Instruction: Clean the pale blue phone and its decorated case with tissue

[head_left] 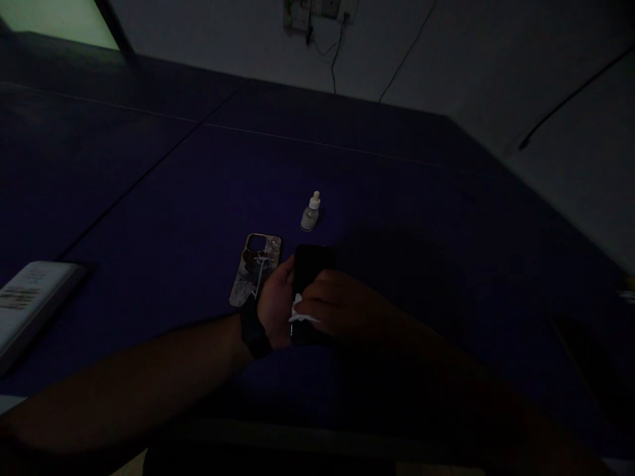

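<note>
With our left hand (274,305) gripping the dark phone (307,263) beneath our right hand (342,301), which pinches the white cloth (301,317), we should probably wipe gently and support its edge firmly.

The right hand (342,304) obscures part of the dark phone (310,261); most fingers of the left hand (275,304) are concealed by the phone. Only an edge of the white cloth (301,317) shows, the remainder covered by the right hand. Beyond the phone, print on the dropper bottle (310,216) is too small to read. Far left of the phone, the white box (32,304) is cut off by the frame, lettering illegible. Far right of it, a dark object (590,363) is too dim to identify.
</note>
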### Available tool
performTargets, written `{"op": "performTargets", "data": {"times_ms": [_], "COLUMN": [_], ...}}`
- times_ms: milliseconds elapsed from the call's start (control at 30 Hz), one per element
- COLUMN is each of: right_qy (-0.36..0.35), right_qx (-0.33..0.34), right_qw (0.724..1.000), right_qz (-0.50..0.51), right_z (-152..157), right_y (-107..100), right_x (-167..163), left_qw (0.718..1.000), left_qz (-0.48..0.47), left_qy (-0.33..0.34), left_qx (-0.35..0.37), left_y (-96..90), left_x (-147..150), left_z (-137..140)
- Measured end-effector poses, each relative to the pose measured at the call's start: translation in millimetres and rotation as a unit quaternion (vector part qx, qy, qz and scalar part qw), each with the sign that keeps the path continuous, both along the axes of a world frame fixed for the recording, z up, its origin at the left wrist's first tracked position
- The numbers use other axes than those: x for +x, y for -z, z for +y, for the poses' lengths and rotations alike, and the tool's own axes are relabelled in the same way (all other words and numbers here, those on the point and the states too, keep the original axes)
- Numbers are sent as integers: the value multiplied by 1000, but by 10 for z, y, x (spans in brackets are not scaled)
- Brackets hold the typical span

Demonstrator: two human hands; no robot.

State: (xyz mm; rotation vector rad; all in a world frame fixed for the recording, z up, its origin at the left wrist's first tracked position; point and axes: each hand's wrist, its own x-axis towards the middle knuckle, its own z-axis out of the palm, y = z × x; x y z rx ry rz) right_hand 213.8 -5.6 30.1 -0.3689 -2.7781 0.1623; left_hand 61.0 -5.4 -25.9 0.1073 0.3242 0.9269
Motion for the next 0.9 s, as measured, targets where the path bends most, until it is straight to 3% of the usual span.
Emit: {"op": "performTargets", "data": {"times_ms": [133, 233, 400, 500, 700, 800, 900], "right_qy": [-68, -14, 113, 132, 178, 206, 116], "right_qx": [-52, -48, 38, 33, 18, 9, -41], "right_qw": [994, 999, 988, 987, 978, 970, 989], "right_qz": [-63, -21, 94, 83, 108, 130, 82], "right_z": [-10, 62, 284, 389, 530, 528, 422], "right_y": [-58, -190, -391, -321, 68, 145, 60], "right_x": [45, 198, 517, 574, 450, 403, 364], "left_qw": [1000, 1000, 997, 996, 996, 996, 997], "left_qz": [3, 6, 6, 15, 23, 25, 40], "left_qy": [14, 20, 73, 91, 91, 90, 72], "left_qx": [-3, -4, -17, -17, -3, -2, -9], "left_y": [-37, -77, -143, -158, -151, -133, -106], "left_x": [-3, 37, 13, -26, -45, -46, -42], "left_z": [33, 24, -1, -7, -15, -14, -3]}}
